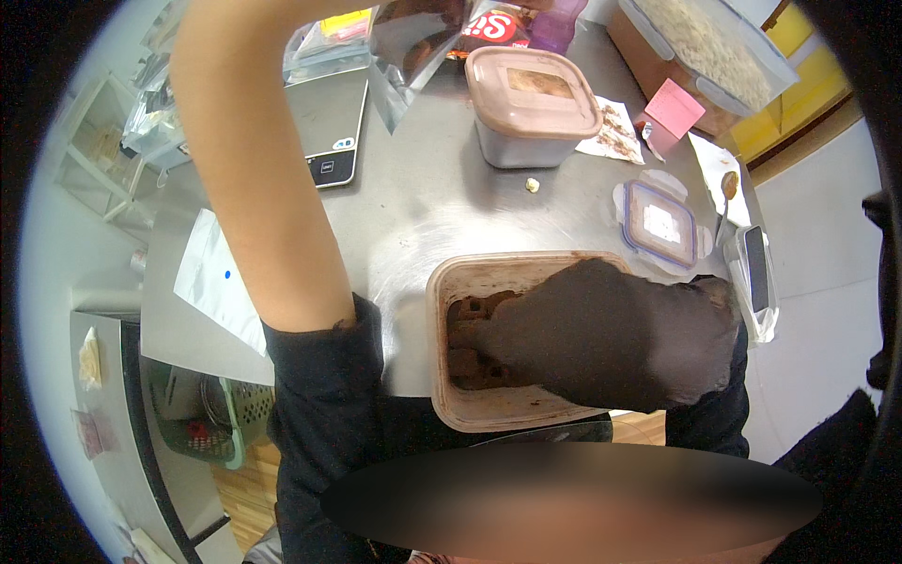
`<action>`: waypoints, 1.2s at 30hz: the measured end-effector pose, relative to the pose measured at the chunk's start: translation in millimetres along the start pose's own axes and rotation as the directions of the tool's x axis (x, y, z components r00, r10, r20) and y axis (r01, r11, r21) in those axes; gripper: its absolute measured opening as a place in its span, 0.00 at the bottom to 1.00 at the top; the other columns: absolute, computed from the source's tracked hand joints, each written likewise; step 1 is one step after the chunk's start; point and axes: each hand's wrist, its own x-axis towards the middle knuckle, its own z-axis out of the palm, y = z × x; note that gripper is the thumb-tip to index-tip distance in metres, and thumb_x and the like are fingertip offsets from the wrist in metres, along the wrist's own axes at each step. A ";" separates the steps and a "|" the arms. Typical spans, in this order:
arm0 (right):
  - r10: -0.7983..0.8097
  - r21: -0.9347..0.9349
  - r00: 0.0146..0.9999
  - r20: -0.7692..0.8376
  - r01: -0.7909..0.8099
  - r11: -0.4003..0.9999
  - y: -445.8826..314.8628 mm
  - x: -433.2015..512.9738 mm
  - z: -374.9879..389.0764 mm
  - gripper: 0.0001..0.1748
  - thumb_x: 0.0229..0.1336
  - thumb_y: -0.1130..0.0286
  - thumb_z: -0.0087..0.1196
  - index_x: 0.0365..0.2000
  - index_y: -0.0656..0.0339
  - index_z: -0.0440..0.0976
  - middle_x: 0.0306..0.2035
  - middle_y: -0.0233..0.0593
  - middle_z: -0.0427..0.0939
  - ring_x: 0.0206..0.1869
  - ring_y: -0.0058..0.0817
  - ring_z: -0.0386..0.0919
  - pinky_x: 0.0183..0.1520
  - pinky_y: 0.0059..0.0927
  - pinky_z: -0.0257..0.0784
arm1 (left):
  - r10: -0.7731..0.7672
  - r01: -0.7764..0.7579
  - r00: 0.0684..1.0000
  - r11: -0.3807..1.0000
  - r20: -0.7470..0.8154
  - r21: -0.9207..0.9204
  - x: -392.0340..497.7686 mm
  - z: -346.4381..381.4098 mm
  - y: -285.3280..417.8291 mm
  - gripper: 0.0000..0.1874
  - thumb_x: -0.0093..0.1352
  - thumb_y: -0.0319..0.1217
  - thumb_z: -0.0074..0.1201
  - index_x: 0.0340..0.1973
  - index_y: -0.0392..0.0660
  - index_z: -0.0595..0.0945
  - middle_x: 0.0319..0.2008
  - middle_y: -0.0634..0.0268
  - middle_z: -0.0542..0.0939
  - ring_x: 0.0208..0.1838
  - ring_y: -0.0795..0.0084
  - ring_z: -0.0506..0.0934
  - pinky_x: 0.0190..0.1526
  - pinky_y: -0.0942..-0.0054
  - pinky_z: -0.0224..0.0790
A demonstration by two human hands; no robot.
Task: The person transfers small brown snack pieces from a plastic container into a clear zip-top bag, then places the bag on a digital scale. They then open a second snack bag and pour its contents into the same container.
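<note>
My right hand, in a dark brown glove or coating, reaches into a rectangular plastic container at the table's near edge. Its fingertips lie among dark brown pieces or powder, too dark to tell whether they grip anything. My bare left forearm stretches across the left side of the table to the top edge. Only a sliver of what seems to be my left hand shows there, by a purple object and a printed brown package; its grip is hidden.
A lidded tub stands beyond the container. Rightward lie a clip-on lid, a spoon on paper, a bagged phone-like object and a pink note. A large bin stands behind; a kitchen scale is left.
</note>
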 end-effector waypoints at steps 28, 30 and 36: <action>0.061 0.419 0.901 0.429 -0.258 0.871 5.3 37.4 2.6 0.27 0.67 0.68 0.47 0.65 0.56 0.59 0.63 0.45 0.68 0.58 0.25 0.75 0.55 0.25 0.77 | 0.081 -0.061 0.991 0.982 0.105 -0.177 -8.2 -13.5 0.6 0.41 0.52 0.37 0.64 0.61 0.39 0.70 0.54 0.48 0.78 0.61 0.56 0.74 0.60 0.60 0.67; -0.015 0.210 0.921 0.389 -0.073 0.975 10.7 36.0 11.7 0.27 0.66 0.69 0.48 0.64 0.57 0.60 0.62 0.45 0.69 0.58 0.25 0.75 0.56 0.26 0.76 | 0.065 -0.040 0.990 0.979 0.123 -0.198 -8.3 -13.8 1.0 0.42 0.52 0.37 0.64 0.62 0.39 0.69 0.55 0.48 0.77 0.61 0.55 0.73 0.60 0.60 0.67; 0.022 0.397 0.986 0.164 -0.087 0.914 -11.1 40.9 -24.5 0.20 0.64 0.67 0.49 0.56 0.56 0.70 0.49 0.44 0.77 0.50 0.33 0.78 0.51 0.31 0.74 | -0.090 0.147 0.965 0.963 0.244 -0.225 7.5 -6.6 -14.0 0.45 0.53 0.38 0.64 0.64 0.36 0.65 0.56 0.42 0.75 0.61 0.53 0.73 0.62 0.62 0.66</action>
